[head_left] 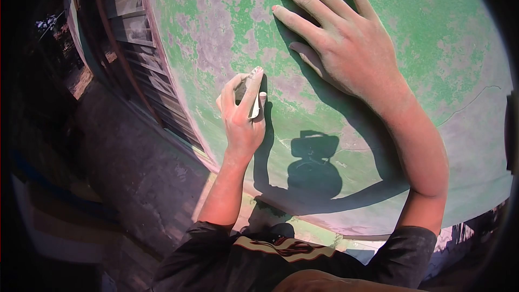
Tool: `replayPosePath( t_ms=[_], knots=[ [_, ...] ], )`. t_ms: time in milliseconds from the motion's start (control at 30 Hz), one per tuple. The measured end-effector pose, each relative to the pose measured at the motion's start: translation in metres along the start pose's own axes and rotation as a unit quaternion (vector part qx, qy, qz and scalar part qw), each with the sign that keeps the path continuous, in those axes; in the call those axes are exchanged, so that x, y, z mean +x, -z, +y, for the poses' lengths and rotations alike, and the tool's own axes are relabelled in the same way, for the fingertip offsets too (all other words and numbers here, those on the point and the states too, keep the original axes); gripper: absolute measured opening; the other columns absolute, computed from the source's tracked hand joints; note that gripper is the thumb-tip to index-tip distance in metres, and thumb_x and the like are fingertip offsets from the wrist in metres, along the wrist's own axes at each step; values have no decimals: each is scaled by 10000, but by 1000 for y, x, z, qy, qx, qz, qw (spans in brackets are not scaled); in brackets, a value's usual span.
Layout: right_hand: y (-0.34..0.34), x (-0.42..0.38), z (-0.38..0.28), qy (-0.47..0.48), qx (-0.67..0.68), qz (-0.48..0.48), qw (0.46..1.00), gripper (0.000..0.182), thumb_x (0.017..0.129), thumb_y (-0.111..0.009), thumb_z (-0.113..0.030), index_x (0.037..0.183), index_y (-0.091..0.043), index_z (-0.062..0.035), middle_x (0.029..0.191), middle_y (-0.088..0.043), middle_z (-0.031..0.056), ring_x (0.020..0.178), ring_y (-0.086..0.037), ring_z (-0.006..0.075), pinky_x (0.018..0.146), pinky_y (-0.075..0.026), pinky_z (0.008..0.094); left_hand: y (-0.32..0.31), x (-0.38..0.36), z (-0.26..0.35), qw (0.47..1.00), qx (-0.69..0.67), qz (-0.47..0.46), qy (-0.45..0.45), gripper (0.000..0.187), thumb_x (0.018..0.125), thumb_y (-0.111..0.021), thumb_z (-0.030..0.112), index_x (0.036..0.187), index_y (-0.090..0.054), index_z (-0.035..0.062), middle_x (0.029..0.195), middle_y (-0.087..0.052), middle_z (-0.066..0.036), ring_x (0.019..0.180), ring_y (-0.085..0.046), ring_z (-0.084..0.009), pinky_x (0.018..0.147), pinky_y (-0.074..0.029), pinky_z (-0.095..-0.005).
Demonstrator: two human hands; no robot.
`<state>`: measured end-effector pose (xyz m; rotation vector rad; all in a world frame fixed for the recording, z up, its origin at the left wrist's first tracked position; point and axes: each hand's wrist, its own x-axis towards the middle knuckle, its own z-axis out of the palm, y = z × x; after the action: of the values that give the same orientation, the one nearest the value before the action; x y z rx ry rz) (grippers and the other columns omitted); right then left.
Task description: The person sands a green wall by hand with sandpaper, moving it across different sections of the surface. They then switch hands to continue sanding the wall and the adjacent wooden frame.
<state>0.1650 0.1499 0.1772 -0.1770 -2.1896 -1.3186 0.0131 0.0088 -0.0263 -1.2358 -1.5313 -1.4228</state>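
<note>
My left hand (240, 111) is closed around a small, dusty whitish piece (255, 109) that looks folded, held against the painted wall (303, 89); its exact kind I cannot tell. Most of that piece is hidden behind my fingers. Higher up and to the right, my right hand (346, 46) is spread over the wall, fingers apart and nothing in it. Pale dust coats both hands and forearms. The wall's green paint is worn off in patches, baring a greyish-purple layer, mostly at the upper left.
A slatted window or shutter (127, 38) borders the wall on the left. Below it runs a shaded grey floor (124, 162). My shadow (313, 173) falls on the lower wall, and a thin crack (470, 103) runs across the right side.
</note>
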Motion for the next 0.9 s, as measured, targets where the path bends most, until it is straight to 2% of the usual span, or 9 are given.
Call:
replayPosePath(
  t_ms=[67, 167, 233, 300, 433, 533, 667, 767, 900],
  knots=[
    [-1, 0, 0, 10, -7, 3, 1000, 620, 1016, -644, -383, 1596, -527, -198, 1733, -403, 59, 1620, -305, 291, 1337, -210, 534, -6, -7, -1, 997, -15, 18, 74, 440, 953, -760, -11, 1384, -757, 81, 1257, -670, -168, 1139, -640, -320, 991, -501, -413],
    [-1, 0, 0, 18, -21, 9, 1000, 620, 1010, -653, -379, 1591, -533, -201, 1730, -409, 57, 1616, -314, 288, 1335, -216, 532, -10, -22, -4, 998, -24, 44, 28, 440, 963, -768, 11, 1398, -751, 71, 1221, -665, -161, 1100, -641, -309, 937, -532, -399],
    [-1, -2, -1, 20, -30, 10, 999, 620, 1005, -659, -376, 1588, -536, -203, 1727, -413, 55, 1613, -320, 287, 1334, -220, 530, -16, -20, -6, 998, -41, 43, 32, 436, 972, -762, 7, 1405, -744, 61, 1213, -635, -163, 1076, -632, -298, 944, -519, -389],
    [-8, 0, 2, 23, -36, 7, 999, 620, 1001, -665, -373, 1585, -540, -205, 1724, -417, 53, 1610, -325, 285, 1332, -224, 528, -18, -4, -4, 996, -61, 44, 49, 503, 909, -798, 4, 1404, -745, 72, 1194, -632, -176, 1055, -618, -338, 923, -518, -430],
    [-6, -11, -1, 37, -50, 10, 998, 621, 993, -677, -367, 1578, -547, -209, 1719, -425, 50, 1605, -337, 281, 1330, -232, 525, -9, 14, 9, 993, -65, 39, 89, 451, 966, -761, 63, 1416, -740, 86, 1169, -628, -162, 1032, -612, -328, 916, -506, -432],
    [-14, -10, 6, 42, -63, 20, 997, 621, 986, -686, -362, 1574, -553, -212, 1715, -431, 47, 1601, -345, 278, 1328, -238, 523, -10, -9, 5, 990, -63, 15, 122, 436, 985, -744, 82, 1421, -740, 96, 1141, -623, -150, 1008, -602, -311, 903, -491, -434],
    [-20, -18, 6, 25, -80, 9, 996, 622, 978, -698, -357, 1567, -560, -215, 1710, -440, 44, 1596, -357, 274, 1325, -246, 520, -14, -13, 0, 992, -60, -8, 108, 420, 1002, -728, 98, 1422, -742, 100, 1125, -624, -144, 986, -591, -299, 892, -474, -422],
    [-17, -9, 6, 16, -107, 16, 994, 622, 971, -707, -352, 1562, -566, -218, 1706, -446, 41, 1592, -365, 271, 1323, -252, 517, -15, 10, -3, 998, -35, 14, 46, 405, 1004, -727, 107, 1408, -749, 92, 1096, -616, -139, 970, -581, -295, 887, -458, -410],
    [-21, -12, 7, 14, -124, 17, 992, 623, 963, -720, -346, 1556, -573, -222, 1701, -454, 38, 1587, -376, 267, 1320, -260, 514, -8, 32, -4, 989, -65, 28, 130, 392, 1002, -735, 108, 1391, -753, 66, 987, -555, -108, 925, -555, -283, 857, -445, -402]
  ],
)
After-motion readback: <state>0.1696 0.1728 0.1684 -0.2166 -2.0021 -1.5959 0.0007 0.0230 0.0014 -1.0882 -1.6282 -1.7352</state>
